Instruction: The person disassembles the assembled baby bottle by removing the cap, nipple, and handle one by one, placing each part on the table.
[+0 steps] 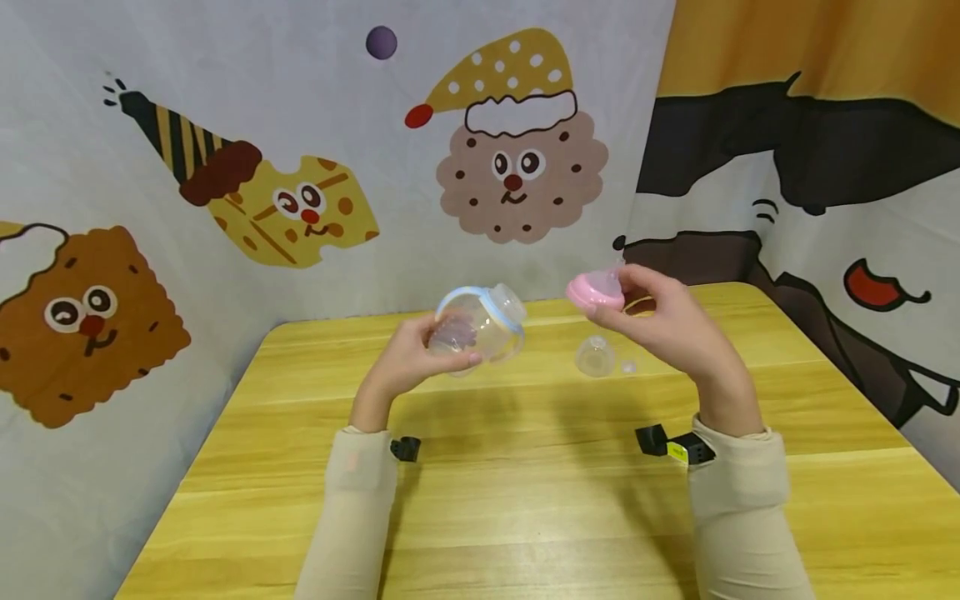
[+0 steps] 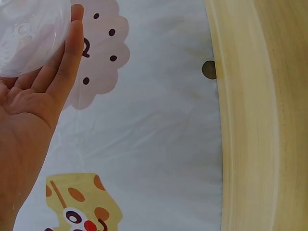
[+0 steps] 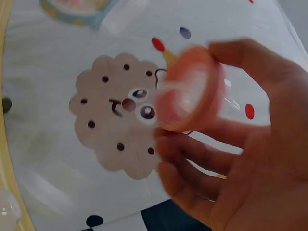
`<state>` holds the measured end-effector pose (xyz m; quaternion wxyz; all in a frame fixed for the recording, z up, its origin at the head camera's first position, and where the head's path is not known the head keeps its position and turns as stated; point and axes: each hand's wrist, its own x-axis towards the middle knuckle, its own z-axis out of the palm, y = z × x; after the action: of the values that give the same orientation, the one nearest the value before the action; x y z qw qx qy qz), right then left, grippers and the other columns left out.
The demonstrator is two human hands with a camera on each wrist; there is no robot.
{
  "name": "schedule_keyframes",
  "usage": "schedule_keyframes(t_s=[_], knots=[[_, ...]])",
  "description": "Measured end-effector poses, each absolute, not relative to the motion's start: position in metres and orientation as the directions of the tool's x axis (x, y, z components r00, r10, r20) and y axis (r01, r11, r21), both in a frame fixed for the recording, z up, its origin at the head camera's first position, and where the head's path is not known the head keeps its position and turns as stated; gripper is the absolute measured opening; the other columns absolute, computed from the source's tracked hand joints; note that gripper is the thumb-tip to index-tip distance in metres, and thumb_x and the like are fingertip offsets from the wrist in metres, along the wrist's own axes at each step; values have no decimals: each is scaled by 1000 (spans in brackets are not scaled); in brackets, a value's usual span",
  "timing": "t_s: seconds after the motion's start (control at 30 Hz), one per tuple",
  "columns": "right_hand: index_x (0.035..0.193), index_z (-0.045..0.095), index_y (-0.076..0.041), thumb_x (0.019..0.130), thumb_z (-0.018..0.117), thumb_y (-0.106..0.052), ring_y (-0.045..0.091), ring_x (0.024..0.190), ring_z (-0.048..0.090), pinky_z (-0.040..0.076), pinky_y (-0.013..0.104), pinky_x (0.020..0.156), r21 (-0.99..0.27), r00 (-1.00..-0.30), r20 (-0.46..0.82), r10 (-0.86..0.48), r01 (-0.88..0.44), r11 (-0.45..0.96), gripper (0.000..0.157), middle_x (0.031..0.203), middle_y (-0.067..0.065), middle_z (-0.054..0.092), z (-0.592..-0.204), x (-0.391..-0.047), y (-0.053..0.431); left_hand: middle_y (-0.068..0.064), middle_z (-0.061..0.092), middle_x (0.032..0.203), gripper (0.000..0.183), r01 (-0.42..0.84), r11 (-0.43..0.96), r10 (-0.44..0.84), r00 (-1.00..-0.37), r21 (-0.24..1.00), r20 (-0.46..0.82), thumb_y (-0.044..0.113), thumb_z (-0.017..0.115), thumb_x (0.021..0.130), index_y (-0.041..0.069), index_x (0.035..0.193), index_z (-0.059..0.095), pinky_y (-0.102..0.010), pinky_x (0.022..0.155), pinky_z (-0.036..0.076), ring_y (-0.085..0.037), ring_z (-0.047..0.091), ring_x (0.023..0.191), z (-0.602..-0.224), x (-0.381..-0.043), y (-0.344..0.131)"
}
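My left hand [image 1: 411, 360] grips a clear baby bottle [image 1: 472, 337] around its body, raised above the table and tilted with its uncapped neck toward the upper right. A blue ring with handles [image 1: 491, 308] circles the bottle below the neck. In the left wrist view the bottle's rounded base [image 2: 33, 36] lies against the palm and fingers. My right hand [image 1: 675, 325] pinches a pink bottle collar [image 1: 595, 291] with a clear nipple at its rim. Its hollow underside [image 3: 190, 94] shows, blurred, in the right wrist view. A gap separates collar and bottle neck.
On the wooden table [image 1: 495, 500], below the right hand, stand a clear dome-shaped cap [image 1: 596, 357] and a small clear piece [image 1: 628, 366]. A cloth with cartoon prints [image 1: 405, 208] hangs behind the table's back edge.
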<state>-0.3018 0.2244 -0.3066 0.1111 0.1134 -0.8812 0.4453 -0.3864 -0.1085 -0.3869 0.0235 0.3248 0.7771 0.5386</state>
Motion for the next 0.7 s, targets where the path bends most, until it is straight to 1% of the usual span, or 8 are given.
schedule_keyframes(t_s=[0.07, 0.17, 0.3, 0.47, 0.57, 0.7], knots=[[111, 63, -15, 87, 74, -36, 20, 91, 56, 49, 28, 74, -727, -956, 252, -151, -290, 623, 34, 101, 4, 61, -310, -304, 225, -2, 71, 104, 47, 480, 207, 527, -789, 853, 316, 34, 84, 76, 18, 117, 68, -38, 78, 56, -20, 67, 92, -386, -386, -109], [104, 64, -17, 85, 75, -39, 21, 87, 57, 50, 31, 70, -700, -953, 220, -207, -303, 647, 31, 96, 4, 62, -314, -307, 225, -2, 71, 105, 49, 482, 205, 522, -790, 852, 322, 34, 84, 77, 15, 118, 67, -38, 80, 56, -20, 67, 93, -386, -386, -110], [99, 64, -18, 85, 76, -38, 21, 85, 58, 51, 33, 69, -694, -949, 192, -250, -311, 649, 28, 93, 3, 63, -317, -309, 223, -2, 71, 105, 48, 481, 197, 513, -793, 854, 328, 34, 84, 77, 15, 118, 67, -39, 80, 56, -20, 67, 93, -385, -386, -110], [103, 63, -19, 83, 77, -37, 21, 82, 57, 51, 32, 66, -652, -932, 131, -337, -337, 679, 30, 92, 1, 63, -320, -310, 226, 0, 71, 103, 47, 489, 207, 505, -795, 847, 336, 35, 84, 76, 19, 116, 68, -39, 79, 56, -20, 67, 92, -385, -387, -109], [106, 62, -17, 84, 77, -37, 21, 79, 57, 50, 31, 65, -639, -915, 73, -397, -349, 686, 34, 90, 2, 62, -322, -308, 232, 1, 71, 104, 46, 488, 214, 503, -798, 846, 333, 34, 85, 75, 23, 116, 68, -37, 79, 56, -19, 67, 92, -385, -388, -108], [104, 61, -15, 84, 76, -36, 20, 76, 56, 49, 29, 63, -639, -903, 3, -430, -333, 693, 32, 86, 2, 61, -323, -306, 239, -3, 70, 107, 46, 473, 211, 504, -802, 855, 320, 25, 85, 77, 19, 119, 67, -36, 80, 55, -20, 66, 93, -382, -386, -107]])
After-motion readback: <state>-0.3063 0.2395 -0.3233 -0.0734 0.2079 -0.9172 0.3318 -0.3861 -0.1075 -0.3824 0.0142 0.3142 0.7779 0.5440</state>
